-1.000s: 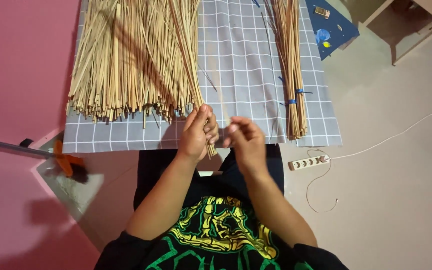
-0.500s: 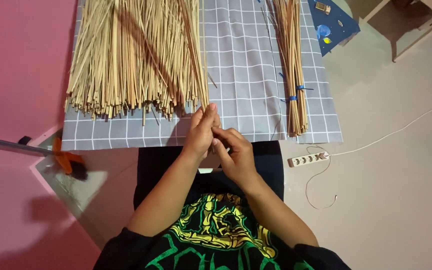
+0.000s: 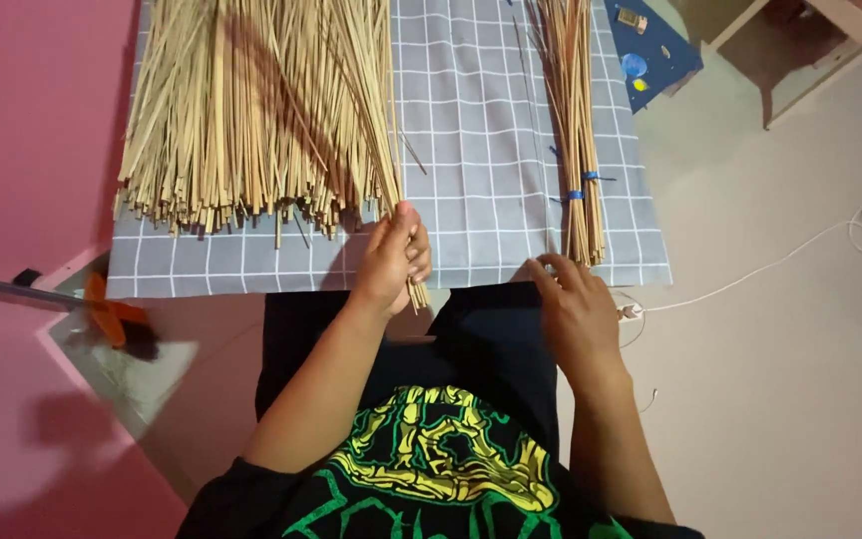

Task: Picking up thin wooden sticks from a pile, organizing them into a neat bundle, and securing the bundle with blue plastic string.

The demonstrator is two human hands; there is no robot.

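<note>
Here left hand [image 3: 391,262] grips sticks [image 3: 399,215]; right hand [image 3: 573,304] beside tied bundle [image 3: 576,130].

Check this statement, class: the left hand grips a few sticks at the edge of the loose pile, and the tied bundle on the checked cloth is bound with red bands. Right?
Not quite. The head view shows the tied bundle bound with blue bands, not red. The left hand does grip a few sticks at the loose pile's edge, on the checked cloth.

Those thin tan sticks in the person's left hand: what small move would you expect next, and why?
Probably the right hand reaches on to the tied bundle of tan sticks beside it on the grey checked cloth. The left hand already grips a few thin tan sticks from the loose pile; the right is empty.
</note>
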